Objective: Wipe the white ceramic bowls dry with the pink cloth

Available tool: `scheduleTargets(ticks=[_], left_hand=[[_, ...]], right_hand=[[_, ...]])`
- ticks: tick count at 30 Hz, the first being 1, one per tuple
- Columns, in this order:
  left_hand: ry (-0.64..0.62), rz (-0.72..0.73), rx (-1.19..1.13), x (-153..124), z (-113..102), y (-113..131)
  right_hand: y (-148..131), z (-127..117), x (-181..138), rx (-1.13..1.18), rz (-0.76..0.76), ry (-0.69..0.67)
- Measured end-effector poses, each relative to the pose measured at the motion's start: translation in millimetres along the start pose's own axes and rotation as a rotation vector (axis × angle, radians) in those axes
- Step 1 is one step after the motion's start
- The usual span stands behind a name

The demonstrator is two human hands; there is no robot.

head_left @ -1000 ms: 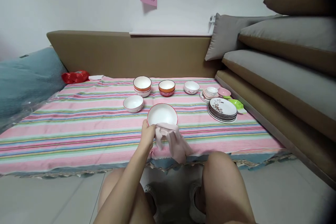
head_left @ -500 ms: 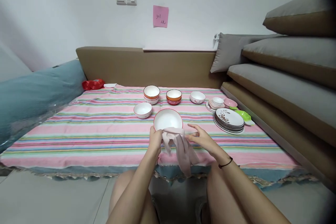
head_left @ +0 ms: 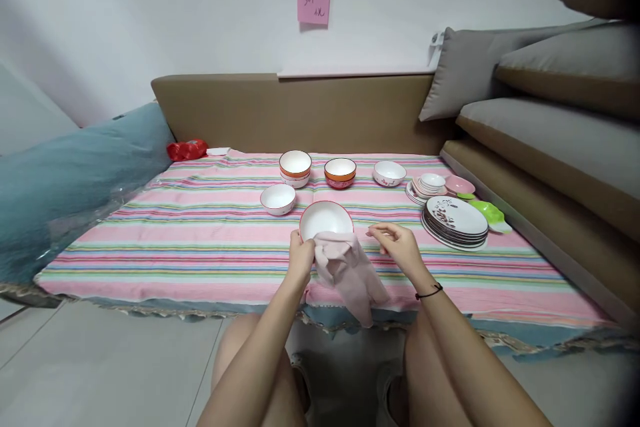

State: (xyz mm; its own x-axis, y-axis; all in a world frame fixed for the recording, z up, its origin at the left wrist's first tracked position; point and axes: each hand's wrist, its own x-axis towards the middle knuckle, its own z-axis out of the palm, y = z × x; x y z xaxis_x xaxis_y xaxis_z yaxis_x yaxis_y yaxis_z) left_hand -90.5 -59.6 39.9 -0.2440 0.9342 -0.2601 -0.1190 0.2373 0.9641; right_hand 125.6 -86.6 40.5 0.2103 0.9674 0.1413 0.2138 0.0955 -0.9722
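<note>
A white bowl (head_left: 326, 217) with a red rim is held tilted by my left hand (head_left: 301, 258), which grips its left side. A pale pink cloth (head_left: 350, 273) hangs over the bowl's near edge, bunched by my left fingers, with its loose end trailing down to the right. My right hand (head_left: 397, 245) is in the air to the right of the bowl, apart from it and from the cloth. Its fingers are loosely bent with gaps between them, and I see nothing in them. Just beyond the held bowl stands a small white bowl (head_left: 278, 199).
Farther back stand stacked bowls (head_left: 295, 170), orange-banded bowls (head_left: 341, 172) and a white bowl (head_left: 389, 174). To the right are stacked plates (head_left: 455, 220), small dishes (head_left: 431, 183), a pink bowl (head_left: 459, 185) and a green dish (head_left: 490, 213). Cushions (head_left: 550, 127) rise at the right.
My right hand has moved away from the cloth and the bowl, to the right, its fingers more bent. The cloth now hangs more bunched by my left hand. The view has tipped downward.
</note>
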Motion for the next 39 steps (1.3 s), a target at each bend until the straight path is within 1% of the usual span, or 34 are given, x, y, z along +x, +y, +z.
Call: scheduleTargets(ticks=[3, 5, 10, 13, 16, 18, 20, 21, 24, 28, 30, 32, 34, 37, 39], left_hand=[[-0.020, -0.028, 0.023, -2, 2, -2], [-0.032, -0.040, 0.034, -3, 4, -1], [-0.077, -0.029, 0.052, -9, 6, 2], [-0.090, -0.016, 0.077, -10, 7, 5], [-0.101, 0.006, 0.124, -10, 6, 8], [-0.126, 0.011, 0.153, -10, 7, 8], [-0.165, -0.007, 0.173, -12, 10, 7], [-0.185, -0.024, 0.178, -13, 12, 6], [-0.218, -0.057, 0.167, -16, 17, 5], [-0.174, -0.035, 0.119, -13, 20, 2], [-0.139, -0.022, 0.098, -9, 19, 1], [-0.117, -0.016, 0.084, -6, 17, 0], [-0.107, -0.017, 0.077, -5, 14, 0], [-0.111, -0.003, 0.080, -7, 12, 0], [-0.116, 0.037, 0.086, -9, 11, 0]], right_hand=[[0, 5, -4, 0.008, 0.077, -0.163], [1, 8, -5, 0.018, 0.088, -0.208], [5, 7, -9, 0.034, 0.075, -0.123], [5, 3, -10, 0.088, 0.045, -0.073], [2, 2, -9, 0.160, -0.016, 0.027], [-1, 3, -7, 0.159, -0.102, 0.098], [-3, 6, -6, 0.063, -0.247, 0.136], [-5, 7, -5, -0.018, -0.333, 0.120], [-8, 9, -5, -0.262, -0.566, 0.001], [-7, 12, -10, -0.406, -0.757, -0.055], [-5, 17, -15, -0.471, -0.841, -0.165], [-3, 25, -20, -0.555, -0.894, -0.302], [1, 34, -24, -0.644, -0.896, -0.375], [8, 47, -27, -0.805, -0.836, -0.378], [13, 52, -27, -0.904, -0.784, -0.365]])
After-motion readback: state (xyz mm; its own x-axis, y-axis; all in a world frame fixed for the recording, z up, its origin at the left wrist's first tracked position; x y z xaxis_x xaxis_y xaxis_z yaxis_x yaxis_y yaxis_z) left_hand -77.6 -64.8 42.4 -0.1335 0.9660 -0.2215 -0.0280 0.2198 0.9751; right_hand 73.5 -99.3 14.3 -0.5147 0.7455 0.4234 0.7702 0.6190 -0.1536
